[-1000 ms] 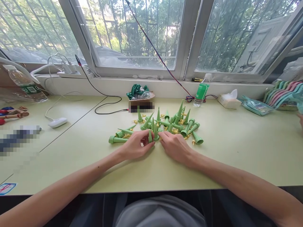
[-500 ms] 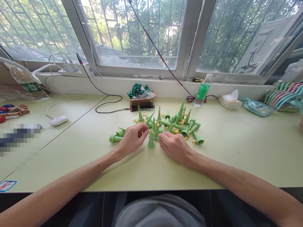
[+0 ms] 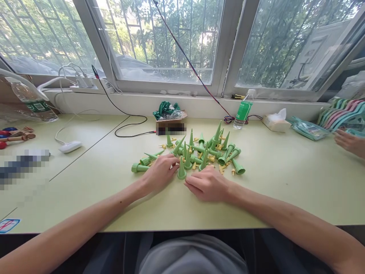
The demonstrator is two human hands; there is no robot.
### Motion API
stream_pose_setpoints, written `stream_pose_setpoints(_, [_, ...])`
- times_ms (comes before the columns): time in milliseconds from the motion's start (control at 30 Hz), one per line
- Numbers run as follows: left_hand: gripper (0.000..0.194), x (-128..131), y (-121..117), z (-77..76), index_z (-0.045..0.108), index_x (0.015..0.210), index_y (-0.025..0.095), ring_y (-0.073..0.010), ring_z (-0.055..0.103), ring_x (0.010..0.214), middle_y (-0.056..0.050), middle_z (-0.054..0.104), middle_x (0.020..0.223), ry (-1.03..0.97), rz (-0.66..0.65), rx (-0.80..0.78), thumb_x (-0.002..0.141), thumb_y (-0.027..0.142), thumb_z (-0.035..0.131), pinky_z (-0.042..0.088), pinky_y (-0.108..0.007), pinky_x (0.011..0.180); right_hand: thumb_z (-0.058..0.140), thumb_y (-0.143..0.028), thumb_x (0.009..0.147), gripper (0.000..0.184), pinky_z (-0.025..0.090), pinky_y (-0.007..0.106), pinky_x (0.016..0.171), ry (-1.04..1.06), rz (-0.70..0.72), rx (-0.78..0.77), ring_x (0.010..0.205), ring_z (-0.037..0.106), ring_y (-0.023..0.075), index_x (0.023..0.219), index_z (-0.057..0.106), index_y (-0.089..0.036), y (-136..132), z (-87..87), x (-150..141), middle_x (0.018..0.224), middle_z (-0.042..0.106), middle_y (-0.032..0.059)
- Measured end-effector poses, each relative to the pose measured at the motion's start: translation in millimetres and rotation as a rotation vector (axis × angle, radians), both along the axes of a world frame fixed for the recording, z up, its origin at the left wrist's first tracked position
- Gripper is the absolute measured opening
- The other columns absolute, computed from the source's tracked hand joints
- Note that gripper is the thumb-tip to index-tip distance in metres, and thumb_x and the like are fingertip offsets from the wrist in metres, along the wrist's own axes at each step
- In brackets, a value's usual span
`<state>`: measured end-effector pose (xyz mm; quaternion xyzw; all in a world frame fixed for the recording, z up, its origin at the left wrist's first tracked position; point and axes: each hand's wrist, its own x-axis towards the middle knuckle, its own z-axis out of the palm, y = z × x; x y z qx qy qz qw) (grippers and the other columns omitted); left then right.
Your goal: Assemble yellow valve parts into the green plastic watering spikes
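A pile of green plastic cone spikes, some upright and some lying, is spread across the table with small yellow nozzle pieces among them. At the near edge of the pile, one green cone stands upright on its wide base, between my two hands. My left hand is just left of that cone, fingers curled with the tips close together; anything in them is hidden. To the cone's right, low over the table, my right hand has its fingers pinched near the base. What it pinches, if anything, I cannot make out.
Behind the pile stand a small box with green plastic and a green-labelled bottle. A tissue pack and hangers are at right, near another person's hand. A white device lies left.
My left hand let go of the green cone, which now stands on the table, then moved back beside it. My right hand drew nearer to me. Another person's hand came further in at right.
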<state>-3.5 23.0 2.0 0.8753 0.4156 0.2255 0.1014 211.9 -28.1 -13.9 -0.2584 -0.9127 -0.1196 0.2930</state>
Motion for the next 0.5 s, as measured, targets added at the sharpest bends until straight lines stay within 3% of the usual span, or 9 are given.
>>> stream_pose_setpoints(100, [0.025,-0.1,-0.1,0.4,0.068,0.075,0.017,-0.0167,0.058,0.070,-0.004,0.064,0.080,0.019,-0.004,0.000,0.093,0.018,0.051,0.042,-0.027,0.066,0.042,-0.021,0.101,0.039,0.017,0.026,0.050,-0.002,0.062,0.029,0.047,0.030,0.0083,0.064,0.051,-0.017,-1.4,0.9,-0.6,0.054,0.047,-0.0039])
stream_pose_setpoints(500, [0.022,-1.8,1.8,-1.1,0.061,0.068,0.018,-0.0148,0.054,0.063,-0.002,0.061,0.074,0.030,-0.044,0.007,0.087,0.015,0.051,0.040,-0.026,0.061,0.040,-0.022,0.103,0.041,0.021,0.026,0.049,0.031,0.073,0.095,0.046,0.032,0.0086,0.064,0.051,-0.019,-1.8,3.4,0.8,0.053,0.044,-0.0045])
